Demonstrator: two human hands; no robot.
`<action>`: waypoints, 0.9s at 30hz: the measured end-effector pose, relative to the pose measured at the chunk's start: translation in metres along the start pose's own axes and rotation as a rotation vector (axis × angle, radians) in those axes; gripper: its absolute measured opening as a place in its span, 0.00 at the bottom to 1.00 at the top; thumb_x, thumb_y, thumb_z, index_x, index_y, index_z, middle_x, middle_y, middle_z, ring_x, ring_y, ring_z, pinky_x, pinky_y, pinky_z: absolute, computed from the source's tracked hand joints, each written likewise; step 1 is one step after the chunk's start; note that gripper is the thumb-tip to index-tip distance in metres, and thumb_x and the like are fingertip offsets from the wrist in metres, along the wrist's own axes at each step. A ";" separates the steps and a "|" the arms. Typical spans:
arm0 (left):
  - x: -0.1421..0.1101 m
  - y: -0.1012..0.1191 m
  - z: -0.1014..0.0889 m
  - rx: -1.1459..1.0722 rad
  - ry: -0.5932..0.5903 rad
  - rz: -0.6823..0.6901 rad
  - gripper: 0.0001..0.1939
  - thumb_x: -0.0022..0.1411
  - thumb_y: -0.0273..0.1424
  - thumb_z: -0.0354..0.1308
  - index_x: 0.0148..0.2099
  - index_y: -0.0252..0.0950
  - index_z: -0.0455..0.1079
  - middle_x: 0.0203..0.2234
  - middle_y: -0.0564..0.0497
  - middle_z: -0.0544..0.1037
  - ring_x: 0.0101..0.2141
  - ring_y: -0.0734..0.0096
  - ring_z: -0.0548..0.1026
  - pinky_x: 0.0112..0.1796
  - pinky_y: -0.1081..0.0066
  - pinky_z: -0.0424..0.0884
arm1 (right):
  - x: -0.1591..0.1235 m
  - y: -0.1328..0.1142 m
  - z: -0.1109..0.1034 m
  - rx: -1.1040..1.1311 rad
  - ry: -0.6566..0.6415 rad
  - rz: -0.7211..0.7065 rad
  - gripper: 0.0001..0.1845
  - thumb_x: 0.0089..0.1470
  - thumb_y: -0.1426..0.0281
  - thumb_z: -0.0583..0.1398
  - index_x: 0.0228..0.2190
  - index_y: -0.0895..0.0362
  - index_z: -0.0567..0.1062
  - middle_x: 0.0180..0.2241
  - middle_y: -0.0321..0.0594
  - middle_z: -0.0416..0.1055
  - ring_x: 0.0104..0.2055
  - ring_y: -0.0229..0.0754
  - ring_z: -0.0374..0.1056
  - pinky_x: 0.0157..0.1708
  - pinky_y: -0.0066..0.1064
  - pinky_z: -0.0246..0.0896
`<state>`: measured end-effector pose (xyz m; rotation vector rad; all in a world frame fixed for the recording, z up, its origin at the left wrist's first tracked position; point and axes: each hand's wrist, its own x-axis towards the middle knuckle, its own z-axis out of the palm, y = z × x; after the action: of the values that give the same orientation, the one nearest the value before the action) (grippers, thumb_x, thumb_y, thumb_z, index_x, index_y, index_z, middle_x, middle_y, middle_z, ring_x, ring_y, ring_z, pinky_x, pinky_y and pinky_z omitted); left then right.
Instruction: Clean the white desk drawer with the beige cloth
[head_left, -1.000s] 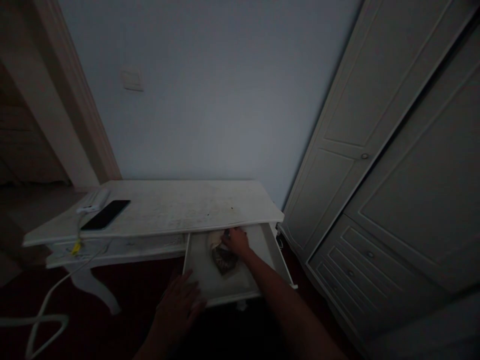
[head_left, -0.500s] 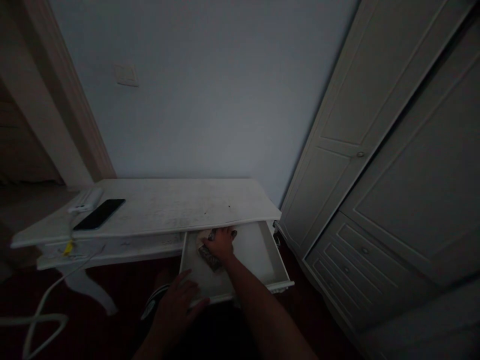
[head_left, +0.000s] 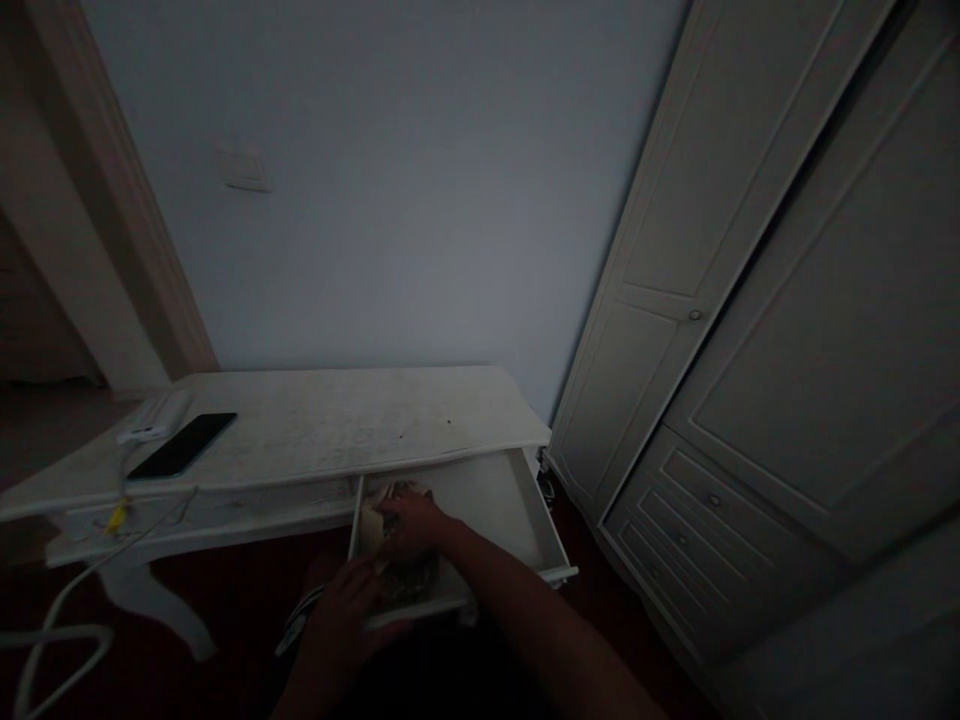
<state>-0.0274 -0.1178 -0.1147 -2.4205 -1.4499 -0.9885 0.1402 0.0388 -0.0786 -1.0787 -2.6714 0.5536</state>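
A white desk [head_left: 315,425] stands against the wall with its right drawer [head_left: 525,520] pulled out. My right hand [head_left: 409,522] reaches into the drawer's left side, fingers curled over a dark patterned bundle [head_left: 409,580] and some pale papers [head_left: 371,525]. My left hand [head_left: 345,620] rests on the drawer's front edge at its left corner, fingers bent over the rim. The room is dim and the fingers are hard to make out.
A black phone [head_left: 182,445] and a white charger block [head_left: 150,418] lie on the desk's left end, with a white cable [head_left: 52,620] trailing to the dark floor. A tall white wardrobe [head_left: 757,330] stands close on the right. A door frame [head_left: 97,200] rises at left.
My right hand has moved from the back middle of the drawer to its left front, dragging the dark bundle along. My left hand stays at the drawer's front edge.
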 end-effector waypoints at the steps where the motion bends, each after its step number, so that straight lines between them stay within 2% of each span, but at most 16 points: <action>1: 0.000 0.000 0.001 0.001 0.005 -0.013 0.24 0.55 0.59 0.67 0.34 0.43 0.76 0.42 0.48 0.84 0.50 0.51 0.78 0.48 0.56 0.77 | -0.001 0.001 0.000 -0.012 -0.037 -0.048 0.45 0.39 0.58 0.76 0.59 0.50 0.74 0.57 0.47 0.72 0.58 0.56 0.69 0.56 0.44 0.63; 6: 0.001 -0.001 0.001 0.020 0.007 -0.026 0.23 0.56 0.58 0.67 0.36 0.43 0.77 0.45 0.47 0.84 0.50 0.53 0.79 0.48 0.59 0.79 | 0.003 -0.001 0.002 -0.041 -0.214 -0.217 0.31 0.42 0.55 0.75 0.48 0.50 0.81 0.47 0.40 0.76 0.47 0.50 0.72 0.44 0.35 0.67; 10: 0.002 -0.002 -0.002 0.034 0.025 0.012 0.23 0.56 0.55 0.68 0.43 0.44 0.78 0.46 0.47 0.84 0.48 0.54 0.80 0.46 0.61 0.80 | 0.008 -0.008 0.004 -0.014 -0.382 -0.233 0.25 0.45 0.59 0.73 0.46 0.49 0.82 0.38 0.33 0.76 0.38 0.43 0.73 0.36 0.28 0.64; 15: 0.002 0.000 -0.007 -0.012 -0.030 -0.080 0.20 0.56 0.53 0.70 0.41 0.45 0.78 0.47 0.49 0.84 0.49 0.56 0.80 0.48 0.62 0.79 | -0.002 -0.009 -0.003 0.069 -0.485 -0.261 0.24 0.44 0.65 0.73 0.45 0.53 0.82 0.33 0.31 0.76 0.35 0.41 0.73 0.35 0.27 0.65; 18: 0.002 0.001 -0.010 -0.033 -0.056 -0.109 0.19 0.56 0.53 0.69 0.35 0.44 0.76 0.44 0.50 0.84 0.50 0.55 0.80 0.47 0.61 0.78 | -0.018 0.001 -0.018 0.033 -0.521 -0.235 0.22 0.39 0.67 0.74 0.41 0.53 0.83 0.30 0.31 0.76 0.34 0.42 0.73 0.36 0.29 0.66; 20: 0.002 0.002 -0.012 -0.038 -0.068 -0.107 0.20 0.57 0.54 0.68 0.30 0.43 0.73 0.40 0.50 0.85 0.52 0.53 0.79 0.48 0.60 0.78 | -0.032 0.014 -0.034 0.013 -0.556 -0.138 0.21 0.35 0.67 0.74 0.36 0.52 0.84 0.29 0.30 0.76 0.33 0.43 0.73 0.35 0.30 0.67; 22: 0.002 0.004 -0.012 -0.040 -0.082 -0.104 0.21 0.57 0.54 0.68 0.28 0.43 0.70 0.36 0.50 0.84 0.53 0.52 0.78 0.48 0.59 0.77 | -0.046 0.031 -0.054 -0.017 -0.530 0.052 0.19 0.32 0.67 0.74 0.33 0.50 0.84 0.30 0.31 0.77 0.33 0.45 0.75 0.35 0.31 0.69; 25: 0.003 0.006 -0.010 -0.037 -0.057 -0.135 0.23 0.56 0.55 0.68 0.28 0.42 0.69 0.38 0.49 0.83 0.53 0.51 0.78 0.46 0.59 0.78 | -0.067 0.059 -0.085 -0.098 -0.404 0.301 0.18 0.30 0.67 0.74 0.31 0.52 0.84 0.37 0.39 0.80 0.38 0.52 0.77 0.39 0.38 0.71; 27: 0.003 0.005 -0.008 -0.038 -0.036 -0.136 0.24 0.56 0.56 0.68 0.27 0.42 0.68 0.37 0.49 0.83 0.53 0.51 0.78 0.45 0.59 0.78 | -0.080 0.074 -0.101 -0.150 -0.306 0.373 0.23 0.32 0.67 0.74 0.37 0.53 0.84 0.46 0.47 0.79 0.45 0.58 0.77 0.44 0.44 0.71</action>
<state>-0.0259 -0.1221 -0.1061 -2.4043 -1.6421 -1.0137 0.2764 0.0581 -0.0212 -1.6797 -2.8148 0.6349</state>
